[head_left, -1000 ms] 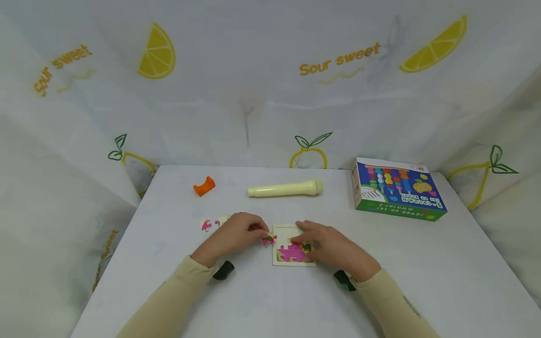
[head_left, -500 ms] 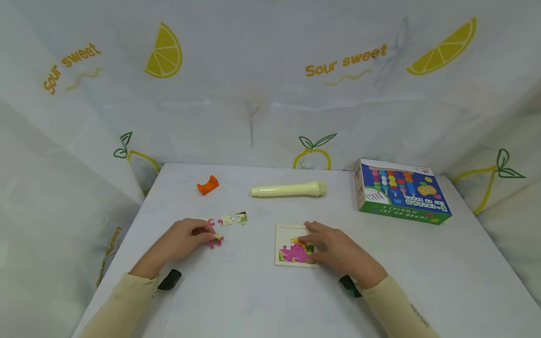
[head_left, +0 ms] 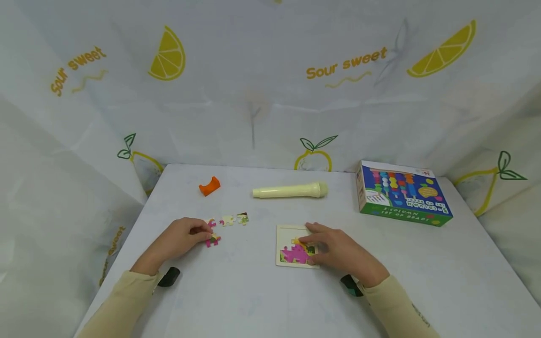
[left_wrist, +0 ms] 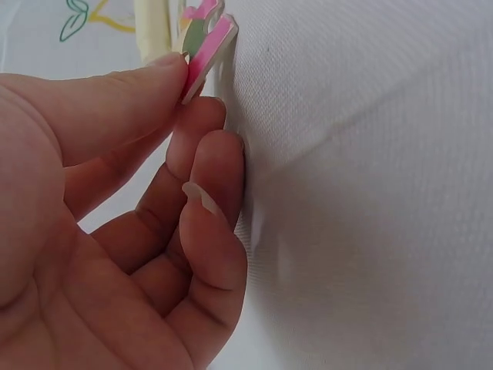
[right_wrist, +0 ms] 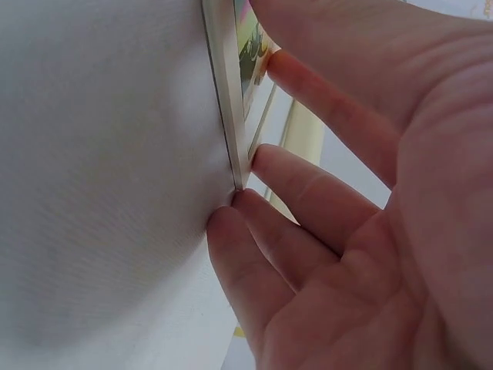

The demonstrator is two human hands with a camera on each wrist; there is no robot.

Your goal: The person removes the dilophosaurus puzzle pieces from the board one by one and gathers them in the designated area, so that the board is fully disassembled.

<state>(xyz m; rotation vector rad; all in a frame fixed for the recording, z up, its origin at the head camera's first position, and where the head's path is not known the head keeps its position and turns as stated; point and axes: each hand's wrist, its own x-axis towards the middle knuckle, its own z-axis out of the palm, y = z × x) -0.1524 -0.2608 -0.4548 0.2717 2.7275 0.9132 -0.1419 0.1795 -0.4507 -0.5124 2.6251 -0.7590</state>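
Observation:
On the left of the table in the head view, my left hand (head_left: 179, 239) pinches a pink, green and yellow jigsaw piece (head_left: 213, 240) between thumb and index finger. In the left wrist view the piece (left_wrist: 209, 55) stands tilted near the white tabletop, the other fingers curled loosely below. My right hand (head_left: 338, 251) rests on the right side of a square puzzle board (head_left: 282, 231), fingers spread. Thumb and index finger touch its face; other fingertips lie along the board's edge (right_wrist: 229, 116). Joined pink pieces (head_left: 291, 255) fill the board's lower part, partly hidden by that hand.
Just beyond my left hand lies a row of loose jigsaw pieces (head_left: 227, 220). Farther back are an orange curved block (head_left: 209, 186) and a pale yellow toy microphone (head_left: 289, 190). A bead-set box (head_left: 403, 192) stands at the back right, before a printed curtain (head_left: 211, 126).
My left hand has moved from beside the board leftward to the loose pieces, still pinching the jigsaw piece, and lately shifted only slightly. The right hand stays on the board. The view shifted a little.

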